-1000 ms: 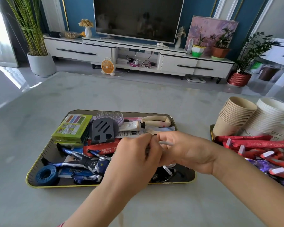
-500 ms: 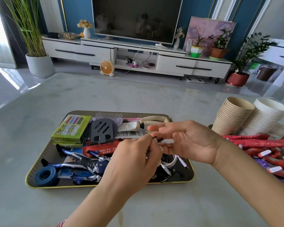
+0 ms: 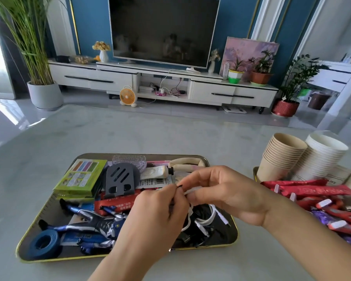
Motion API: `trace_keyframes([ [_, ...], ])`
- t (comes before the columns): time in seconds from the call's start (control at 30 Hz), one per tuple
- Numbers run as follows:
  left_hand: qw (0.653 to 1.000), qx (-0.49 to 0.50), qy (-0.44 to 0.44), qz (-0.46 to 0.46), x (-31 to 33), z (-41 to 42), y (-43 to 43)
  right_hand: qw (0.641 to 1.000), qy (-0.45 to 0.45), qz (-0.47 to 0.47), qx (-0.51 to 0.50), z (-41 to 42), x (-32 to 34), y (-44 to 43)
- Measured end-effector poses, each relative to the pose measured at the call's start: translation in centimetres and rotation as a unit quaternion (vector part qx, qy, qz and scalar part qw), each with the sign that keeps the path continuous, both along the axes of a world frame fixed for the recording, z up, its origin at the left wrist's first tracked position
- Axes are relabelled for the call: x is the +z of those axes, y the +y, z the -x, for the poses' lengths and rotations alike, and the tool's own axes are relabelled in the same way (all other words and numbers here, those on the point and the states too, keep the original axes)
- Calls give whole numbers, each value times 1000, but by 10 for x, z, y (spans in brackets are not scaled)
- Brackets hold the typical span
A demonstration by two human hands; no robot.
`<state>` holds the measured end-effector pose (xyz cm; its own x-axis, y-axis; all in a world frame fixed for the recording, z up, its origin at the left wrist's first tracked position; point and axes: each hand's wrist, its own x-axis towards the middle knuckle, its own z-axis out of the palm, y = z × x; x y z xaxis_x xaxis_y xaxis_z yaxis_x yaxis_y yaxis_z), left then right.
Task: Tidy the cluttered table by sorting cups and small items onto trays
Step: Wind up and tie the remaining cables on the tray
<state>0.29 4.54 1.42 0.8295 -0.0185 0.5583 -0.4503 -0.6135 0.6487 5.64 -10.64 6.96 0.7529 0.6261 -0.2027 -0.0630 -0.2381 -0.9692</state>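
Observation:
A gold-rimmed tray [image 3: 37,226] in front of me is packed with small items: a green box [image 3: 81,177], a grey slotted stand [image 3: 121,177], a blue toy figure [image 3: 89,220], a blue tape roll [image 3: 44,243]. Both hands hover over its right half. My left hand [image 3: 154,218] pinches a thin black tie at its fingertips. My right hand [image 3: 229,195] holds a white cable [image 3: 208,218] whose loops and plugs hang down onto the tray. Stacks of brown paper cups [image 3: 280,159] and white paper cups [image 3: 320,159] lie on a second tray at the right.
Red snack packets [image 3: 312,189] and purple ones cover the right tray under my right forearm. A cream tube [image 3: 158,172] and a beige handle lie along the near tray's far edge. Bare grey tabletop [image 3: 130,134] stretches beyond both trays; a TV unit stands behind.
The white cable has come out further from between my hands and now dangles in loops over the tray. My right fingers opened briefly, then curled back round the cable.

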Motion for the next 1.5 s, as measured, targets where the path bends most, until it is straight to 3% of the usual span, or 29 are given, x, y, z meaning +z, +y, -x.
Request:
trace_keyframes([
  [0.07, 1000, -7, -5, -8, 1, 0, 1, 995, 91, -42, 5, -3, 4, -2],
  [0.13, 999, -25, -11, -34, 0, 0, 0, 991, 127, -48, 14, -4, 6, -3],
  [0.3, 991, -47, -31, -120, -5, -2, -1, 997, 60, 45, 19, 0, 4, -3],
  [0.47, 990, -55, -28, -124, -2, -3, -1, 997, 58, 43, 23, -2, 5, -6],
  [0.57, 990, -55, -28, -131, -4, -2, -1, 998, -24, 60, 13, 0, -1, -3],
  [0.67, 990, -56, -20, -131, -6, -1, -2, 978, -184, 83, -46, 2, -6, 4],
  [0.77, 992, -61, -4, -108, -10, -1, -7, 953, -274, 31, -122, 3, -6, 9],
  [0.97, 999, -15, 30, 25, -8, 1, -21, 931, -273, -105, -218, 7, -2, 8],
  [1.17, 965, 75, 142, 209, -2, -4, -23, 919, -275, -183, -215, 22, 4, 15],
  [1.5, 944, 51, 211, 250, -4, -8, -19, 931, -256, -220, -140, 47, -19, 23],
])
